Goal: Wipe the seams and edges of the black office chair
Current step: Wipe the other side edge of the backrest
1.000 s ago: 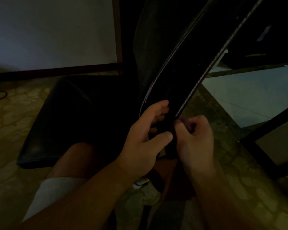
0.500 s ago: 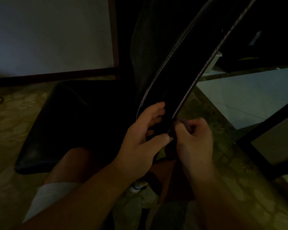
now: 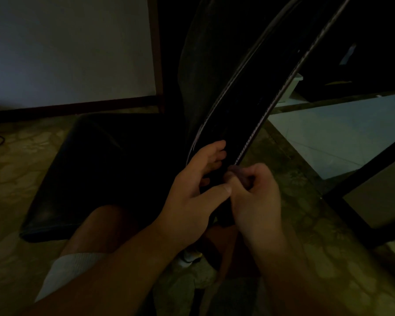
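At the lower end of the black office chair (image 3: 244, 115)'s backrest, the left hand (image 3: 192, 197) curls its fingers (image 3: 217, 148) over the glossy edge panel, probably to steady it. The right hand (image 3: 255, 197) is bunched just under the pale stitched seam (image 3: 249, 142), pinching something too dark to identify, possibly a cloth. The padded seat (image 3: 96, 169) looks smooth and leathery above the mottled floor (image 3: 21, 156).

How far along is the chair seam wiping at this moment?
Done: cannot tell; the dim light shows no cleaned stretch. In hand: left hand grips the backrest edge, right hand pinches at the stitched seam's lower end. Left: that seam's upper run and the seat.
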Demonstrator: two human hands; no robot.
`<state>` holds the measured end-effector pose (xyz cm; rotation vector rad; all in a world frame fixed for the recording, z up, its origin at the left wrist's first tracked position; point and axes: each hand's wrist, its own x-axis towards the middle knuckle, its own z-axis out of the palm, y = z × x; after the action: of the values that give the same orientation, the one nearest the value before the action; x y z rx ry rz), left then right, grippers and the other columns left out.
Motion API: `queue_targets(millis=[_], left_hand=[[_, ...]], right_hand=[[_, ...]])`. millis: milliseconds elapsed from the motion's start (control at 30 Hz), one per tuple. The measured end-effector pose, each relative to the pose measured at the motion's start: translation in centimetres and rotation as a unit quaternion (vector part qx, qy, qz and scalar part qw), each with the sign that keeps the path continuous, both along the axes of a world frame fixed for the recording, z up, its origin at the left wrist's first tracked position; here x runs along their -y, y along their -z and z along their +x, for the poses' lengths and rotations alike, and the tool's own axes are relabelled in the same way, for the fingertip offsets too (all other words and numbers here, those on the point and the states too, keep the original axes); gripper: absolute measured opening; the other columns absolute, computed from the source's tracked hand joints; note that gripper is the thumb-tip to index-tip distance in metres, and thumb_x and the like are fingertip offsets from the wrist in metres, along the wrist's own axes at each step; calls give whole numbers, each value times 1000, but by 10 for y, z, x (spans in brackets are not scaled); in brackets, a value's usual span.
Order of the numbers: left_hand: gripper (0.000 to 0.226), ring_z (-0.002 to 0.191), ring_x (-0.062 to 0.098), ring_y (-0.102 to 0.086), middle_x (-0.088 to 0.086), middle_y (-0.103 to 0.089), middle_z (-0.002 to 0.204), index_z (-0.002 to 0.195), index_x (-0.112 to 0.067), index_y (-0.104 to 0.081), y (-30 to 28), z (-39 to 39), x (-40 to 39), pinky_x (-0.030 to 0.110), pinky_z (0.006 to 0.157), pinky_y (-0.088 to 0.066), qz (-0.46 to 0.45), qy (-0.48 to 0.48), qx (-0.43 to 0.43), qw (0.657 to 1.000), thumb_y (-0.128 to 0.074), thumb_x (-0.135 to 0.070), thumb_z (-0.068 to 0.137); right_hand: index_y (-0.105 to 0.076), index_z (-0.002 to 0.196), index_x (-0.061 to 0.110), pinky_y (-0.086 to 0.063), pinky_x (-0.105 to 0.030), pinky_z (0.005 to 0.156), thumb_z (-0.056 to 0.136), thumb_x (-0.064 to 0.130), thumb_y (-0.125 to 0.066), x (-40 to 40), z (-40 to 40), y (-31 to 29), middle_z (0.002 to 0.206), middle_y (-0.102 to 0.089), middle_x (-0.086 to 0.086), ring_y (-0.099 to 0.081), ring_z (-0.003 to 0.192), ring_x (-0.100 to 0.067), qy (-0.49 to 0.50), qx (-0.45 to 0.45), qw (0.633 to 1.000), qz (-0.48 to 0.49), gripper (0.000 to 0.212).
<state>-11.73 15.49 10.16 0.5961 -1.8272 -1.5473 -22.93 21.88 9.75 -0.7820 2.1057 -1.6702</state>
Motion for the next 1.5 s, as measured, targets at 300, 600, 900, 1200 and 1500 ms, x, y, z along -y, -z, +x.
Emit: queue_targets(millis=[300,600,900,1200,1500], left_hand=[[68,134,5,-50,-12,-55,144,140,-43,-46,-2,-2,2,43,115,-40,2,2,-14,1000,-61,-39,74],[70,134,1,-50,-15,-55,143,141,-43,-46,-2,-2,1,38,115,-40,4,7,-15,1000,-61,-40,72],[68,135,2,-49,-14,-56,142,138,-43,-47,-4,-3,1,27,112,-42,3,11,-31,999,-61,-37,72],[68,134,2,-50,-15,-56,142,140,-40,-46,-6,-2,0,24,110,-42,0,17,-40,999,-61,-37,73],[66,132,1,-51,-19,-58,139,135,-44,-48,-10,-4,1,25,110,-43,1,17,-46,999,-61,-37,71]], right_hand=[[-59,87,18,-56,-31,57,87,21,-71,-1,-1,-4,76,-66,2,-66,67,-12,24,5,1000,-6,13],[-61,88,19,-58,-42,59,86,24,-71,0,-3,-7,77,-68,0,-68,67,-16,28,14,999,3,11],[-60,86,19,-54,-26,54,87,20,-71,0,1,-11,73,-66,3,-66,64,-10,25,14,999,-29,11],[-59,88,19,-56,-30,56,88,20,-70,-1,2,-12,76,-67,3,-67,67,-12,42,12,998,-44,11],[-57,86,18,-56,-35,53,88,22,-70,-2,2,-15,76,-66,0,-67,66,-20,50,24,998,-44,13]])
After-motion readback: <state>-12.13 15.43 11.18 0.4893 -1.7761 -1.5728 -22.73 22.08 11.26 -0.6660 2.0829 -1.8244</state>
